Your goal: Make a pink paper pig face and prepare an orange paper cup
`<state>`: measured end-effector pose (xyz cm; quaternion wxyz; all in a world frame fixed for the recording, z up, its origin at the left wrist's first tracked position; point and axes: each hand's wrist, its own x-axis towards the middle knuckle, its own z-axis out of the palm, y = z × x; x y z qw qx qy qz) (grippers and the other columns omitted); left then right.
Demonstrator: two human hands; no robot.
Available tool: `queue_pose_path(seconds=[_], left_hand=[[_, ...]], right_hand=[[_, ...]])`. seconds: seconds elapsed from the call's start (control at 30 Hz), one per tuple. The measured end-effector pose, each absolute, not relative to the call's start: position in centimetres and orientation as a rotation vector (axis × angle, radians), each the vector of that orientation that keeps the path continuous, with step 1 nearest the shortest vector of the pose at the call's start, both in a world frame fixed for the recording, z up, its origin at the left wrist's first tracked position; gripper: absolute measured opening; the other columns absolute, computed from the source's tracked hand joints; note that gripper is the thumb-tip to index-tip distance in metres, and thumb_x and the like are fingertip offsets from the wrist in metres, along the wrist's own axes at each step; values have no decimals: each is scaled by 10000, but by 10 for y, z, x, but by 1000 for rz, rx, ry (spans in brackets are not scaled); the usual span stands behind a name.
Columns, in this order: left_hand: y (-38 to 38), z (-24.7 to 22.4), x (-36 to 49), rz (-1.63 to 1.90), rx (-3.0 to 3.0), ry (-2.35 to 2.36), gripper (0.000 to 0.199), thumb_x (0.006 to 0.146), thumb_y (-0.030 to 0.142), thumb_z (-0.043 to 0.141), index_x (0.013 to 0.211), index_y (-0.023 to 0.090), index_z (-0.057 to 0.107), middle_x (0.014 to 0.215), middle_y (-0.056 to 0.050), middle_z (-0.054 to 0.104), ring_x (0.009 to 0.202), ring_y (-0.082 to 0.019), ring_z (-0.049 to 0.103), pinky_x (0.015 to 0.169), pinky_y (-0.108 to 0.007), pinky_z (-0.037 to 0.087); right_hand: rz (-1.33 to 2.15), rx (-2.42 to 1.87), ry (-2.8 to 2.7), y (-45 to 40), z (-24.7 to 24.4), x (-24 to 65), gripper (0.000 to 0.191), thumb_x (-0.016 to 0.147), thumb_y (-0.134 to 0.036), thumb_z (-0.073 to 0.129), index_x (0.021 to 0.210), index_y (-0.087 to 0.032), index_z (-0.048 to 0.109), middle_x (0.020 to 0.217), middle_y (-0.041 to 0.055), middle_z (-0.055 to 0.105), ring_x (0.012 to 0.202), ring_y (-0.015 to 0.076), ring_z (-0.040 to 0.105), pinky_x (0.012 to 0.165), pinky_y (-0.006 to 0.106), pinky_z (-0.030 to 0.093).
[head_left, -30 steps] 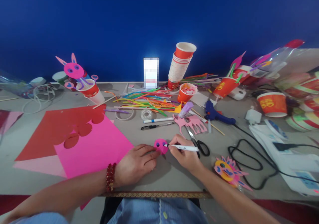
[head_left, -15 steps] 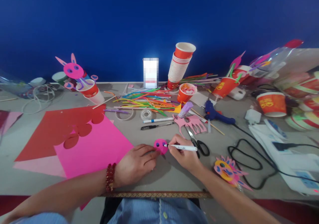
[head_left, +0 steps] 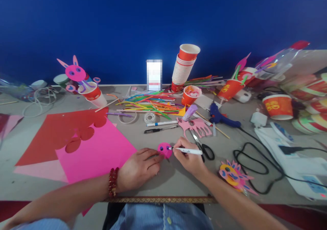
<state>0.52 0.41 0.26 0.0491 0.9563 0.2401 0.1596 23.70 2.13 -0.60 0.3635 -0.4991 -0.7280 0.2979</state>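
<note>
A small pink paper circle (head_left: pixel 165 154) with two dark blue-purple eye spots lies at the middle of the table's near side. My left hand (head_left: pixel 140 167) is beside it, fingers bent together and their tips holding its left edge against the table. In my right hand (head_left: pixel 187 156) a white acrylic marker (head_left: pixel 190 151) is gripped like a pen. The marker's dark tip is at the right eye spot; whether it touches the paper I cannot tell. Black-handled scissors (head_left: pixel 208 151) lie just beyond my right hand, partly under a pink paper offcut (head_left: pixel 201 127).
Red and pink paper sheets (head_left: pixel 99 151) spread at left. Coloured pipe cleaners (head_left: pixel 150 102), a cup stack (head_left: pixel 184 68) and a phone (head_left: pixel 154 75) are at the back. Rightward lie a blue glue gun (head_left: pixel 224 118), its black cord (head_left: pixel 251 155) and a yellow-pink paper face (head_left: pixel 233 175).
Almost nothing differs. The marker has shifted very slightly at the right eye spot, while my left hand stays in place on the pink paper circle.
</note>
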Motion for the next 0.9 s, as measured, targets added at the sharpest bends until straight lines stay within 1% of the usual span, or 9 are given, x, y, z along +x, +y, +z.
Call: queue_pose_path(seconds=[0.17, 0.37, 0.57, 0.73, 0.9], left_hand=[[4, 3, 5, 480, 2907, 737, 189, 975, 228, 456, 920, 171, 628, 1256, -57, 654, 1147, -205, 571, 946, -361, 491], [4, 2, 4, 461, 2912, 731, 176, 969, 217, 464, 922, 166, 625, 1254, -84, 649, 1157, -207, 566, 945, -362, 490], [4, 0, 4, 463, 2919, 728, 173, 967, 221, 467, 931, 166, 627, 1249, -82, 650, 1167, -210, 559, 948, -369, 489], [3, 1, 4, 472, 2915, 737, 177, 973, 236, 472, 929, 166, 628, 1260, -59, 649, 1170, -209, 560, 959, -362, 481], [3, 1, 4, 474, 2914, 743, 182, 972, 224, 468, 920, 170, 634, 1241, -62, 654, 1170, -202, 556, 961, -358, 482]], right_hand=[[760, -1297, -1855, 21, -6, 237, 153, 825, -184, 516, 676, -207, 487, 533, -64, 453, 462, 97, 431, 486, 219, 312], [762, -1309, -1845, 20, -4, 238, 158, 818, -178, 514, 666, -207, 484, 523, -66, 440, 457, 98, 422, 479, 219, 303], [766, -1296, -1832, 20, -5, 238, 162, 820, -175, 514, 665, -208, 484, 515, -68, 433, 453, 98, 409, 476, 220, 301], [766, -1295, -1783, 18, -6, 239, 167, 827, -170, 507, 666, -209, 488, 523, -66, 437, 454, 98, 391, 472, 227, 297], [768, -1288, -1794, 18, -5, 238, 168, 828, -172, 506, 666, -211, 485, 526, -64, 441, 458, 100, 398, 474, 230, 298]])
